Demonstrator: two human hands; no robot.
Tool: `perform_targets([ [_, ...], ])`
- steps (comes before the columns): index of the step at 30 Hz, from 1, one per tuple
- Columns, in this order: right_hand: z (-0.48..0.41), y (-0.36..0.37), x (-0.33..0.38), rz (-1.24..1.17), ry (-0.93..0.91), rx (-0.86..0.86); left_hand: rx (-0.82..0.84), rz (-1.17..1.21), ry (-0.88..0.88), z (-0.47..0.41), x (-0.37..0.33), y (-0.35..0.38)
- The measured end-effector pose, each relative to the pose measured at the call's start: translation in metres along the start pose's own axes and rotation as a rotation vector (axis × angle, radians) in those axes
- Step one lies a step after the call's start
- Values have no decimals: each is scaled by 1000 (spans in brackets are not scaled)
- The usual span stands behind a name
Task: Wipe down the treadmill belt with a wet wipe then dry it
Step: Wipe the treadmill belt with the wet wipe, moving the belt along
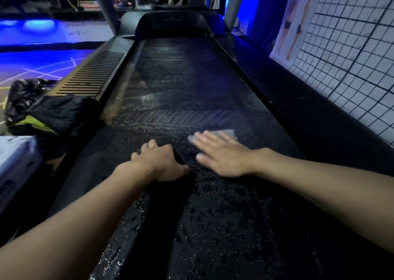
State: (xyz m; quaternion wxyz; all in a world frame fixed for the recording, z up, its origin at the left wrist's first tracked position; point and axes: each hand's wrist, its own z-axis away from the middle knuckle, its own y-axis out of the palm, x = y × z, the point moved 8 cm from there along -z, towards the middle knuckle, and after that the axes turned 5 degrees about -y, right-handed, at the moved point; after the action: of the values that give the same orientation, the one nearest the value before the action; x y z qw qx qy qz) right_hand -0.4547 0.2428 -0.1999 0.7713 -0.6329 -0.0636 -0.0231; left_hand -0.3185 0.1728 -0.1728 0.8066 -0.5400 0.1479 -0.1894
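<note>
The black treadmill belt (191, 83) runs away from me and shines wet, with streaks across its middle. My right hand (221, 154) lies flat with straight fingers on a pale wet wipe (229, 133), pressing it onto the belt right of centre. Only the wipe's far edge shows past the fingertips. My left hand (161, 162) rests on the belt just left of it, fingers curled down against the surface, holding nothing that I can see.
A ribbed side rail (89, 75) lines the belt's left edge, with a black bag and a black-and-yellow cloth (42, 113) beside it. A white box (15, 158) sits at the near left. A gridded wall (351, 56) stands close on the right. The motor hood (172, 26) closes the far end.
</note>
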Motion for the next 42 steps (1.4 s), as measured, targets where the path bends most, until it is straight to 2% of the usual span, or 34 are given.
perform_targets([
  [2,3,8,24,-17,-141,11,30,23,-40,-2,11,2],
  [3,2,4,21,-36,-147,5,41,34,-43,-2,15,3],
  [6,-12,-11,-8,-23,37,-34,34,28,-16,-4,21,-2],
  [7,-13,-10,-3,-18,36,-23,27,22,-24,-3,24,-4],
  [11,-10,4,28,-37,-172,6,-2,-2,-51,-3,35,-7],
  [15,-28,-12,-1,-16,57,-27,34,50,-108,-6,51,-3],
  [19,-19,2,55,-17,-214,10,50,39,-73,-12,59,-4],
  [20,-22,-2,50,-32,-212,7,55,30,-77,-13,62,-5],
  [23,-42,-14,16,-41,12,-26,37,12,-88,-11,71,-10],
  [24,-44,-13,22,-35,8,-18,32,6,-89,-10,73,-12],
  [28,-38,1,66,-26,-223,19,22,0,-102,-15,83,-10],
  [32,-62,-14,31,-11,0,-43,36,25,-128,-17,91,-6],
  [36,-51,3,84,11,-268,-6,67,30,-82,-15,95,-9],
  [37,-53,-2,80,-12,-276,-13,67,18,-84,-14,98,-11],
  [40,-77,-19,38,-23,-35,-56,52,11,-91,-12,105,-14],
  [41,-80,-18,42,-10,-19,-49,49,15,-93,-12,107,-14],
  [42,-80,-15,57,10,-77,-38,49,5,-101,-11,109,-14],
])
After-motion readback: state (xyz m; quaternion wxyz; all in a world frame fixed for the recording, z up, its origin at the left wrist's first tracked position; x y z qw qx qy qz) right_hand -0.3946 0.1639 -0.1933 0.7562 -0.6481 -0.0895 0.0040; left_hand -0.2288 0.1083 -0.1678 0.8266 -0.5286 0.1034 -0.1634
